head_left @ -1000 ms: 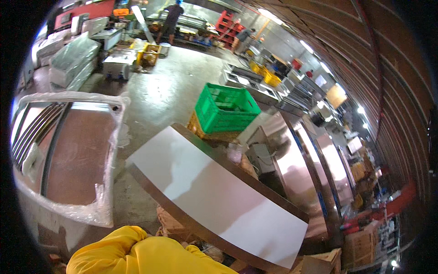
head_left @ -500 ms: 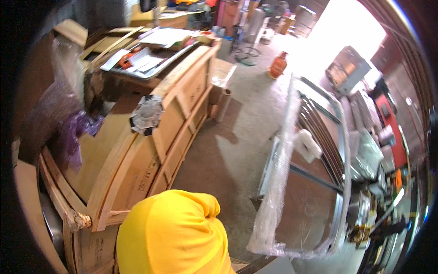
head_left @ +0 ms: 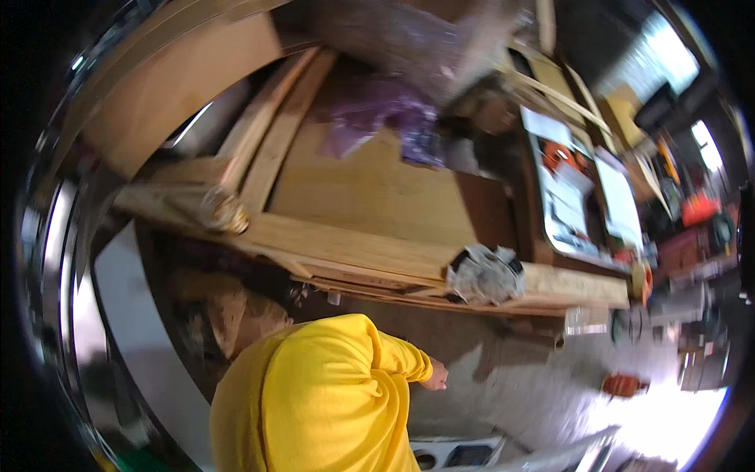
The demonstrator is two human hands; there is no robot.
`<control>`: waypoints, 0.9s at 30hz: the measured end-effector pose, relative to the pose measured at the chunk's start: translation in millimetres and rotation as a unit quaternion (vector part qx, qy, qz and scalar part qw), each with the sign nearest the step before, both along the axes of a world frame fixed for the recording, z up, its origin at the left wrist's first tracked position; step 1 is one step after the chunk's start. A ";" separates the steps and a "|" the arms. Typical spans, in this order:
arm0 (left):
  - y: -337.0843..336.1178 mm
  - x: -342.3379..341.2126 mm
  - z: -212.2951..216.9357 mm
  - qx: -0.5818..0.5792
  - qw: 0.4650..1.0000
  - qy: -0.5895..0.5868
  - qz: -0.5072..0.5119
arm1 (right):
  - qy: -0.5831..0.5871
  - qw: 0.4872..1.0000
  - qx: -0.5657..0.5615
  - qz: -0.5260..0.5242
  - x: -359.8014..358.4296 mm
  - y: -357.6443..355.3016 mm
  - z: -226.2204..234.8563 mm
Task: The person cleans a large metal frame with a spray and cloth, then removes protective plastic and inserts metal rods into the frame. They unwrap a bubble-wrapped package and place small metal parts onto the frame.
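We see the wooden crate running across the upper half of the view, just past the arm, with bare floor on our side of it. It is built of pale, rough beams around a tan sheet, and its near rail bends with the lens. Behind the arm, at the left, a long white panel lies in partial shade.

The left arm, in a yellow sleeve, fills the lower middle: the shoulder bulges close to us, the cloth creases at the elbow, and the forearm extends to the right, roughly alongside the crate and apart from it.

On the crate's right part we find a shallow tray with pale sheets and an orange item, all somewhat blurred. Crumpled purple plastic lies on the tan sheet, and a bundle in clear plastic sits on the near rail.

Smallest is the left hand, emerging from the cuff over the floor, near the crate but not touching it. Its fingers are too small and blurred; we cannot tell whether they are spread or closed, or holding anything.
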State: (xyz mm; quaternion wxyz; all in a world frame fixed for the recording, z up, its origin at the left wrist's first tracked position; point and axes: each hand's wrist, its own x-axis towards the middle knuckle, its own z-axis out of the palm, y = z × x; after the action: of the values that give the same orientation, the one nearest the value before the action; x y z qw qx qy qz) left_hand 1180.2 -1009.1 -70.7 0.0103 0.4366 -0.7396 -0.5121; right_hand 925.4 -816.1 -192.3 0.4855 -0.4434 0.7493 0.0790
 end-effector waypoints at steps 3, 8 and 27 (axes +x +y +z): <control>-16.2 25.2 27.6 0.060 0.998 -0.004 0.029 | 0.011 0.990 0.004 0.142 -22.8 -82.2 -12.4; 37.0 103.5 116.8 -0.071 0.917 0.149 0.363 | 0.088 0.937 -0.024 0.338 -39.6 -213.7 -25.6; 180.8 420.1 232.8 -0.477 0.540 0.029 0.693 | -0.099 0.908 -0.183 0.364 171.9 -168.3 -1.4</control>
State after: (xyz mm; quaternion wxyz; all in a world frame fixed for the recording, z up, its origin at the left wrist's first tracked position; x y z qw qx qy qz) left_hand 1600.3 -828.3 162.1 0.5904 0.7282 -0.3407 0.0711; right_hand 1097.3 -984.4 -193.7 0.4046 -0.7718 0.4859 0.0670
